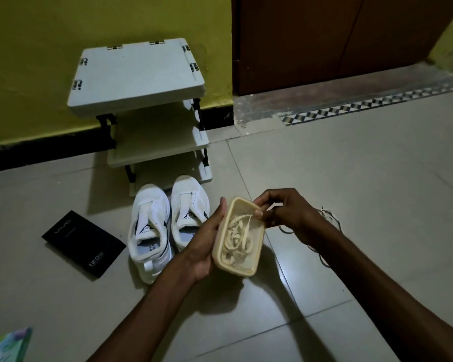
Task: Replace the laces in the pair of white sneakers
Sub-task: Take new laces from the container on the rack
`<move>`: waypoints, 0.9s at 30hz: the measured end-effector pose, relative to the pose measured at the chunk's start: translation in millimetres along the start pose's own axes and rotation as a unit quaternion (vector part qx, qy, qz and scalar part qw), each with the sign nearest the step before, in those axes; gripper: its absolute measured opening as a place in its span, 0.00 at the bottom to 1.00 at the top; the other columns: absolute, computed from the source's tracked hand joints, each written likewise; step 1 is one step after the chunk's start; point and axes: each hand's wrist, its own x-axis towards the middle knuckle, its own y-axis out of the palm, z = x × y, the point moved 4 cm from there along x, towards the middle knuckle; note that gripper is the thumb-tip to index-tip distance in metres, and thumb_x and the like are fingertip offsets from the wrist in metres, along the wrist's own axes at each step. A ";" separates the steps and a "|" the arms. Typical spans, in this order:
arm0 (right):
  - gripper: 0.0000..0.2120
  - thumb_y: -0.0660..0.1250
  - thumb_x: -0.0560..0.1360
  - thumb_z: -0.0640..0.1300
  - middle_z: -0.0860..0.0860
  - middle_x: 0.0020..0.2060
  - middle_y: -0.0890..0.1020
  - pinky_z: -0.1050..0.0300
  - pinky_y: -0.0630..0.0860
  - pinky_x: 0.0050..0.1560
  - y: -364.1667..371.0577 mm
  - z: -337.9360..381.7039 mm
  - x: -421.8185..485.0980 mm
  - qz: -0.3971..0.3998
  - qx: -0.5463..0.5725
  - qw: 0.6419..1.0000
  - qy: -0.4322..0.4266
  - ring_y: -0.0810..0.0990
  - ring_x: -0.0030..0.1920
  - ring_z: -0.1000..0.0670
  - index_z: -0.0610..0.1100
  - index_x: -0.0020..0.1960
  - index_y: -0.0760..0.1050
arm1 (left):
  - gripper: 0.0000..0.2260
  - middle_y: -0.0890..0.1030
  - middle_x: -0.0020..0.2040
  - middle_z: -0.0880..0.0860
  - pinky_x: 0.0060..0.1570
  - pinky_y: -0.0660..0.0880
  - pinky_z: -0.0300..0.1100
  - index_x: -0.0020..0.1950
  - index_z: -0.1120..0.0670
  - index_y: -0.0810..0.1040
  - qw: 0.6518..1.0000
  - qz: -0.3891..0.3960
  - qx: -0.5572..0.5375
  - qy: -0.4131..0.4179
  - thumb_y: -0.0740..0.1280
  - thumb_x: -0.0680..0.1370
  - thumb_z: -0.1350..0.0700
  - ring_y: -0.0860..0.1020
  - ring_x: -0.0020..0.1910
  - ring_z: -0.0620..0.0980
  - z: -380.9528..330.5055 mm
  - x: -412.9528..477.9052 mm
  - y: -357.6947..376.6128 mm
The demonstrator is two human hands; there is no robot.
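A person's left hand (207, 244) cups a cream plastic tub (217, 257) from the side, thumb along its rim, holding it tipped above the tiled floor (351, 165). The right hand (290, 218) pinches one strand of the cream laces (237, 237) coiled inside the tub, between thumb and fingertips at its far end.

The laces lie in a tangle, so a pull on the single strand could lift the whole clump out and drop it on the tiles, or draw a loop tight into a knot. The tub rests in one hand only, so a sharp tug could also twist it out of that grip.

The white sneakers (149, 231) stand side by side on the floor just left of the left hand, toes towards the wall, with no laces visible in their eyelets.

By count there are two hands, one tub and two sneakers. How many laces the tangle holds cannot be told. A thin dark cord (327, 220) trails on the tiles beyond the right hand, and whether it is one piece or two is unclear. One black box (84, 241) lies left of the shoes, one white shoe rack (141, 105) stands against the yellow wall (37, 48) behind them, and one printed packet (8, 343) shows at the bottom-left corner.
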 end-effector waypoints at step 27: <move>0.09 0.64 0.76 0.28 0.39 0.43 0.77 0.61 0.78 0.41 -6.9 17.1 1.5 0.016 0.024 0.996 -0.081 0.78 0.41 0.50 0.38 0.50 0.79 | 0.29 0.84 0.51 0.61 0.52 0.77 0.53 0.60 0.57 0.79 0.997 -0.077 -0.024 0.009 0.56 0.79 0.34 0.83 0.46 0.58 -13.1 17.0 -2.2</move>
